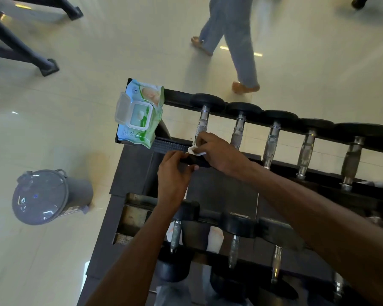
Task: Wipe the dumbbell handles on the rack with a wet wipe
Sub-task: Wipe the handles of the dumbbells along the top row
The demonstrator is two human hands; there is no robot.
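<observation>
Wet wipe (194, 150): white, crumpled, pinched in right hand (219, 154) against near end of leftmost top-row dumbbell handle (201, 124).
Left hand (174, 173): closed over that dumbbell's near black head (194, 161).
Dumbbell rack (133, 173): dark, two tiers, chrome-handled dumbbells in rows.
Wipes pack (142, 115): green-and-blue, on rack's top left corner; lid flipped open, one white wipe showing in opening.
Bin (47, 196): grey, round, lidded, on floor left of rack; contents hidden.
Passer-by's legs (232, 40): beyond rack.
</observation>
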